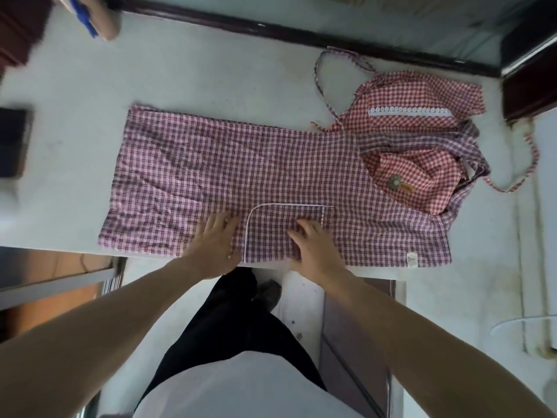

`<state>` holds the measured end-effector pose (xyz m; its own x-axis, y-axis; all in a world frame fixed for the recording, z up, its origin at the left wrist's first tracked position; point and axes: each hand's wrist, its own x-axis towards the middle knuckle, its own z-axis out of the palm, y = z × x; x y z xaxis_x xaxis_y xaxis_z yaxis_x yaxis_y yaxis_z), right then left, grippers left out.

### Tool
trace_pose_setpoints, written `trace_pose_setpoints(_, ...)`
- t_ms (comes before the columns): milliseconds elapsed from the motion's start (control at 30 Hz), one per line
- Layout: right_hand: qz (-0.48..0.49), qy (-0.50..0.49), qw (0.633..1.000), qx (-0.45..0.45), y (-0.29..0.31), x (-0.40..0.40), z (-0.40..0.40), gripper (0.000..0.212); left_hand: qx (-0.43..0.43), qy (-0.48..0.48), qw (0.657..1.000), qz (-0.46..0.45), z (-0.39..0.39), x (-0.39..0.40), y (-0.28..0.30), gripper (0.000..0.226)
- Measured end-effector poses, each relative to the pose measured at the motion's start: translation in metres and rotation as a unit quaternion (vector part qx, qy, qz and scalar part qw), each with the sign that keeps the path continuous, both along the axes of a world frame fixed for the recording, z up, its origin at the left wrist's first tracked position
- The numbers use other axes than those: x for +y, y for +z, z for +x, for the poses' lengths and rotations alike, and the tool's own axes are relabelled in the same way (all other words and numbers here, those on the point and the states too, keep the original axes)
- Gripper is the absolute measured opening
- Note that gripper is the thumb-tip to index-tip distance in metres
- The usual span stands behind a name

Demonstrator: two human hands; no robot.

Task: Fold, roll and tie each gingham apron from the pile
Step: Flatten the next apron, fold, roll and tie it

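Creased gingham cloth apron [241, 170]

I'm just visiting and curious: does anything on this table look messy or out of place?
Only the red gingham apron at the far right: it lies crumpled, straps trailing. The purple gingham apron overlaps it, spread mostly flat under both hands.

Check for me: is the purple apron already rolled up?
No, the purple apron lies spread flat on the table, with the left hand and right hand pressing on it.
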<state>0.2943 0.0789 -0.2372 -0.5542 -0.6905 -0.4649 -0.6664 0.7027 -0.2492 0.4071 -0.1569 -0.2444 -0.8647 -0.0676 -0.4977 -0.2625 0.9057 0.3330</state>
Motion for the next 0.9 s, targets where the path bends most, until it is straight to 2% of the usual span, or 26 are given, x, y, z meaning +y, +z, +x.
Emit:
trace_pose_setpoints(67,-0.007,0.003,1.000,0.017,0.000,0.002,0.004,0.052,-0.017,-0.027,0.999,-0.039,0.005,0.008,0.000,0.088)
trace_pose_setpoints(167,0.016,0.006,0.999,0.033,-0.003,0.003,0.014,0.068,-0.026,-0.054,0.994,-0.096,0.002,0.017,0.006,0.096)
trace_pose_setpoints(267,0.028,-0.006,0.997,0.070,-0.006,0.002,0.025,0.084,-0.036,-0.059,0.986,-0.153,-0.002,0.032,0.008,0.092)
trace_pose_setpoints(400,0.027,-0.023,0.996,0.082,-0.009,0.002,0.032,0.091,-0.047,-0.020,0.982,-0.182,-0.008,0.045,0.010,0.074)
trace_pose_setpoints(467,0.007,-0.030,0.997,0.074,-0.008,0.005,0.033,0.087,-0.044,-0.025,0.978,-0.201,-0.009,0.043,0.014,0.069)
trace_pose_setpoints(567,-0.033,-0.056,0.996,0.058,-0.006,0.009,0.027,0.068,-0.035,-0.060,0.973,-0.221,-0.004,0.038,0.013,0.074)
trace_pose_setpoints(633,-0.050,-0.080,0.994,0.053,-0.002,0.008,0.023,0.057,-0.026,-0.050,0.974,-0.219,0.002,0.029,0.009,0.076)
trace_pose_setpoints(700,-0.050,-0.086,0.993,0.065,0.002,0.003,0.022,0.048,0.013,-0.027,0.978,-0.204,0.005,0.023,0.005,0.062)
trace_pose_setpoints(767,-0.037,-0.078,0.992,0.088,0.003,-0.002,0.024,0.050,0.035,-0.009,0.980,-0.194,0.005,0.024,0.003,0.056)
trace_pose_setpoints(833,0.010,-0.063,0.991,0.114,0.000,-0.008,0.027,0.063,0.030,0.002,0.981,-0.193,0.003,0.030,0.004,0.057)
trace_pose_setpoints(900,0.037,-0.058,0.988,0.135,-0.004,-0.014,0.031,0.068,0.024,0.006,0.979,-0.201,-0.001,0.036,0.008,0.053)
